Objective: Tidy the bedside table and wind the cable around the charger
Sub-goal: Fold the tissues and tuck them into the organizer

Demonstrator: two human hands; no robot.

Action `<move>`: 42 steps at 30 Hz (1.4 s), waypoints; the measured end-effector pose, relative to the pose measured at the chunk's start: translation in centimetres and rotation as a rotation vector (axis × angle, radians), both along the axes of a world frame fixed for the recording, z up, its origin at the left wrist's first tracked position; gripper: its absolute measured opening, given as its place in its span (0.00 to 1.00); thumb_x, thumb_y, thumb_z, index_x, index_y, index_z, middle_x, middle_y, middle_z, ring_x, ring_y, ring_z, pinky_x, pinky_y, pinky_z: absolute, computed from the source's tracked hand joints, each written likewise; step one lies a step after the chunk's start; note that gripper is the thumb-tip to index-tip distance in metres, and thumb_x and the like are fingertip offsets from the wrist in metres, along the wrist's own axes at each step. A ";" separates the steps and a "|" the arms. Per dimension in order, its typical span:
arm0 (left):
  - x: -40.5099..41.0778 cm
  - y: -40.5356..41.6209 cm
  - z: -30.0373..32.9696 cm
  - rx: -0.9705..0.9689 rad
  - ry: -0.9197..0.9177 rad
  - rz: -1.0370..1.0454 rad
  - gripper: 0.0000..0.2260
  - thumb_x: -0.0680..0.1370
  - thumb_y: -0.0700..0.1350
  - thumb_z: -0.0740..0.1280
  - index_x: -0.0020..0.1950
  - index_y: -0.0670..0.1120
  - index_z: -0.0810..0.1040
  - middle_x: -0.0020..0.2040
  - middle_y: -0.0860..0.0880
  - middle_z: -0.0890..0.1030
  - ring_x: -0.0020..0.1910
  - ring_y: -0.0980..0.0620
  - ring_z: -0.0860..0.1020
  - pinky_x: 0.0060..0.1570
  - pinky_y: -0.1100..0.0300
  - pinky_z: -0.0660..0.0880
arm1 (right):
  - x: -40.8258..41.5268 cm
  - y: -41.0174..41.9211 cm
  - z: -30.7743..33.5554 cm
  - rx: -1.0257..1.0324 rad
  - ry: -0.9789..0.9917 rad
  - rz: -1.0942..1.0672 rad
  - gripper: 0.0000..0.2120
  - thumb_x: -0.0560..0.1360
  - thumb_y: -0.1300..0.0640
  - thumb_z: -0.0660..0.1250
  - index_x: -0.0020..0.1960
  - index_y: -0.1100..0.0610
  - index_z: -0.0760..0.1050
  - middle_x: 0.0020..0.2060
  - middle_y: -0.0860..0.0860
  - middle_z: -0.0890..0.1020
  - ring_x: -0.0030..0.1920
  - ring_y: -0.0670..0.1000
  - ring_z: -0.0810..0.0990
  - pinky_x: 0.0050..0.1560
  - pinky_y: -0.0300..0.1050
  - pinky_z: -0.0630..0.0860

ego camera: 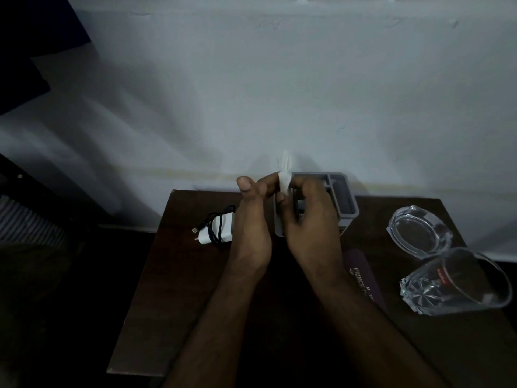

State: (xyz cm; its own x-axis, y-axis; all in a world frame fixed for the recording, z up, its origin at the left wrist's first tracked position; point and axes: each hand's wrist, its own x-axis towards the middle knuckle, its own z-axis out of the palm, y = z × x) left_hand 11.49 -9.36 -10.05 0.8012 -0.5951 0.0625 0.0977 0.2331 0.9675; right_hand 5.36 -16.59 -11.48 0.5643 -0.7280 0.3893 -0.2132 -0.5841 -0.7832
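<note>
A white charger lies on the dark wooden bedside table at the left, with its black cable looped around it. My left hand and my right hand meet above the table's back middle. Both pinch a small white crumpled piece of paper or tissue between their fingertips. The hands hover in front of a grey compartment organiser, partly hiding it.
A clear glass ashtray sits at the right, with a glass tumbler lying on its side in front of it. A dark purple book lies beside my right forearm. A pale wall stands behind the table.
</note>
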 end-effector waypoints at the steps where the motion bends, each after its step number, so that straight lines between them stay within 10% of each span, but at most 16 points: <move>1: -0.1 0.0 0.1 0.001 0.005 -0.004 0.32 0.79 0.68 0.43 0.54 0.58 0.84 0.52 0.58 0.87 0.54 0.65 0.82 0.48 0.77 0.74 | -0.1 0.1 0.0 -0.024 0.025 0.008 0.13 0.80 0.49 0.63 0.61 0.54 0.76 0.53 0.47 0.81 0.56 0.51 0.78 0.56 0.55 0.76; 7: 0.0 0.1 0.1 -0.055 0.013 0.039 0.35 0.81 0.64 0.41 0.57 0.47 0.83 0.51 0.54 0.87 0.53 0.61 0.84 0.49 0.75 0.75 | -0.2 -0.3 -0.2 -0.059 0.064 -0.035 0.11 0.80 0.54 0.66 0.62 0.52 0.78 0.55 0.45 0.82 0.58 0.49 0.75 0.57 0.50 0.76; 17: 0.4 0.4 0.1 0.093 -0.001 0.238 0.35 0.75 0.72 0.42 0.41 0.59 0.87 0.44 0.52 0.88 0.49 0.53 0.86 0.60 0.49 0.79 | -0.6 -0.2 -0.3 -0.165 0.146 0.047 0.12 0.78 0.58 0.67 0.62 0.54 0.78 0.54 0.48 0.83 0.57 0.52 0.77 0.57 0.54 0.75; 27: -0.8 2.0 1.5 0.284 -0.185 0.362 0.38 0.78 0.70 0.43 0.55 0.48 0.85 0.52 0.52 0.87 0.56 0.56 0.83 0.66 0.51 0.75 | -1.8 0.3 0.9 -0.120 0.123 0.032 0.15 0.79 0.53 0.68 0.65 0.54 0.76 0.59 0.48 0.80 0.60 0.49 0.75 0.60 0.50 0.75; 31: -1.6 2.8 1.7 0.298 -0.272 0.385 0.29 0.84 0.61 0.49 0.56 0.45 0.85 0.51 0.54 0.86 0.56 0.59 0.82 0.60 0.64 0.75 | -3.0 0.4 1.9 -0.105 0.145 0.007 0.14 0.80 0.54 0.66 0.65 0.55 0.77 0.60 0.49 0.80 0.62 0.49 0.75 0.61 0.47 0.74; 36: -3.1 3.7 1.5 0.344 -0.420 0.358 0.12 0.84 0.48 0.62 0.43 0.47 0.79 0.32 0.56 0.76 0.32 0.63 0.74 0.35 0.71 0.68 | -5.2 1.3 2.5 -0.120 0.150 -0.009 0.12 0.80 0.58 0.66 0.63 0.57 0.78 0.59 0.52 0.80 0.62 0.54 0.76 0.61 0.51 0.75; 42: -5.6 5.0 1.4 0.393 -0.464 0.330 0.06 0.81 0.43 0.66 0.52 0.47 0.83 0.41 0.59 0.81 0.41 0.65 0.78 0.42 0.75 0.70 | -8.4 3.0 2.5 -0.140 0.158 -0.040 0.13 0.79 0.58 0.67 0.63 0.55 0.78 0.59 0.51 0.79 0.62 0.52 0.76 0.62 0.49 0.74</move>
State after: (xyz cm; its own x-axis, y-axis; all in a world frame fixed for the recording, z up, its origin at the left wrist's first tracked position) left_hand 5.86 -4.36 -8.68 0.8869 -0.3735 0.2719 -0.3624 -0.1974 0.9109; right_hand -3.01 -13.61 -8.96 0.5985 -0.6959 0.3969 -0.3520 -0.6735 -0.6500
